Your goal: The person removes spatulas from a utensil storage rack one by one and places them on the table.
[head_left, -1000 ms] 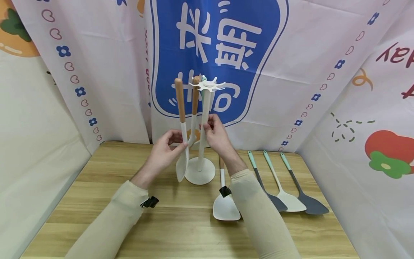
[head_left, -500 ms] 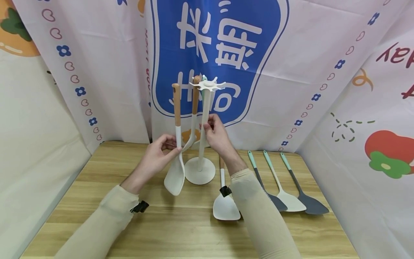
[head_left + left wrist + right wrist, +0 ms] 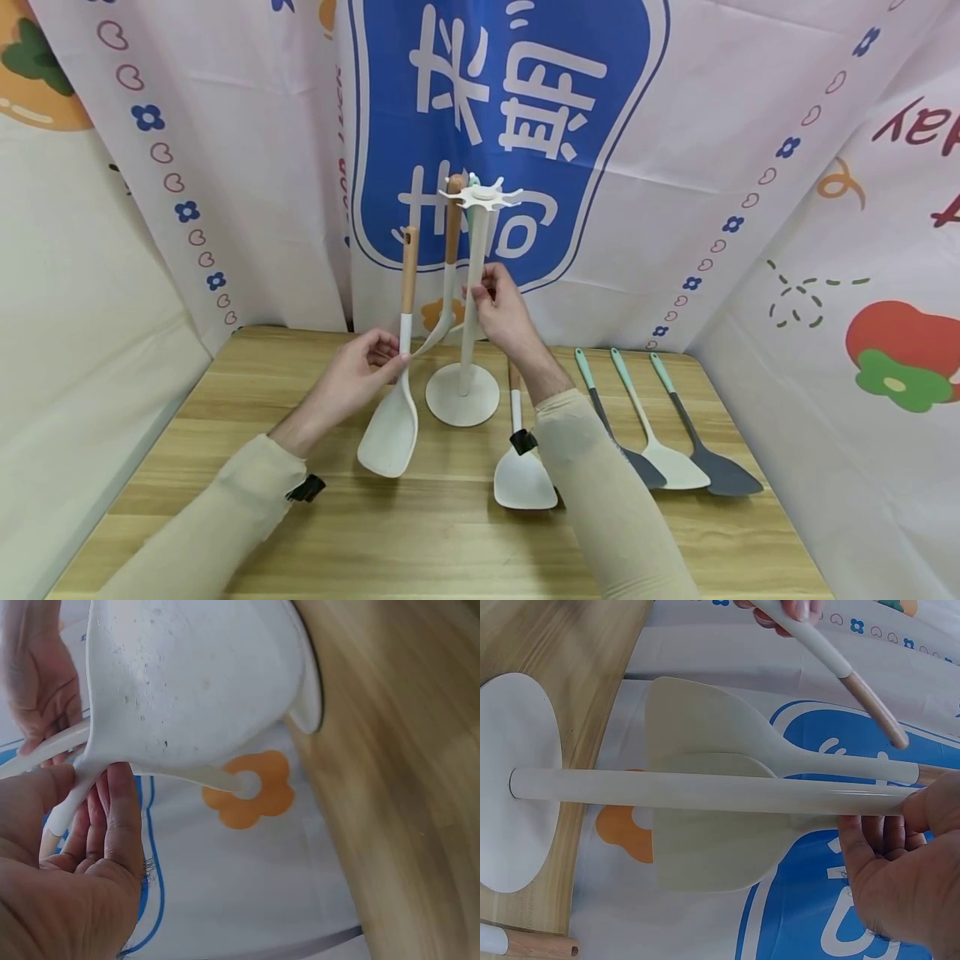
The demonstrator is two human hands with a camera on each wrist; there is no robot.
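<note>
Wood-handled spatula is pointing handle-up, just left of the white stand. Left hand is pinching its white neck between thumb and fingers, apparently leaving the handle free. Right hand's grip is holding the pole, likely for steadiness. Other spatulas are lying right on the desk.

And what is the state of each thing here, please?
Held wooden-handled white turner: pinched by the left hand, blade down
White utensil stand: upright, gripped by the right hand
Hung wooden-handled white turner: on the stand, blade down
Hung mint-handled turner: behind the stand, partly hidden
Lying wooden-handled white turner: on the table, partly hidden
Left dark grey turner: lying, partly hidden
Mint-handled white turner: lying
Right dark grey turner: lying
</note>
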